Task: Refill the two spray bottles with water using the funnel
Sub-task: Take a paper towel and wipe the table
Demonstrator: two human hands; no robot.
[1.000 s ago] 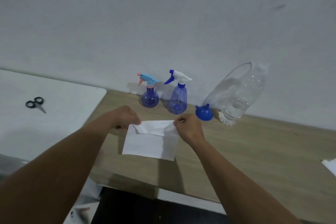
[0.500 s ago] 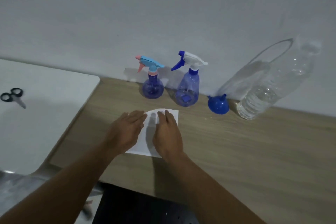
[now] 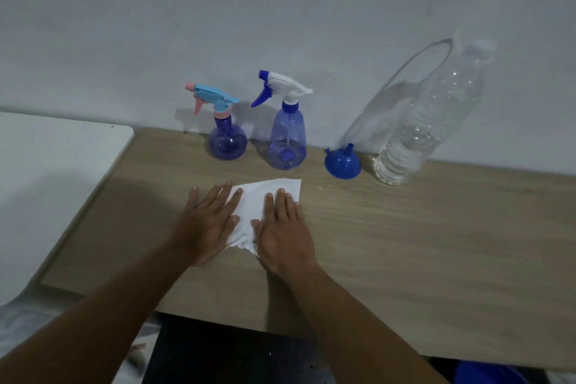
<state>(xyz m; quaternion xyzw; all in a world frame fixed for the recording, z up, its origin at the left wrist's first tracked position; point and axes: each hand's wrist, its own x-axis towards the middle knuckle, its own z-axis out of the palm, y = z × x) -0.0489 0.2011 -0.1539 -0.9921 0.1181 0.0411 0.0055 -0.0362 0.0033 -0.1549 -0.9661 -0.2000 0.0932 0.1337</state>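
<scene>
Two blue spray bottles stand by the wall: a round one with a light-blue and pink trigger and a taller one with a white and blue trigger. To their right a blue funnel lies mouth down, beside a large clear water bottle that is partly filled. In front of them a white paper tissue lies flat on the wooden table. My left hand and my right hand press flat on the tissue with straight fingers.
A white table adjoins the wooden one on the left. The wall rises directly behind the bottles. A blue object shows below the table's front edge at the lower right.
A second ago both hands pinched the tissue's far corners; now they lie flat on it. The view has moved closer and the scissors on the white table have left the frame.
</scene>
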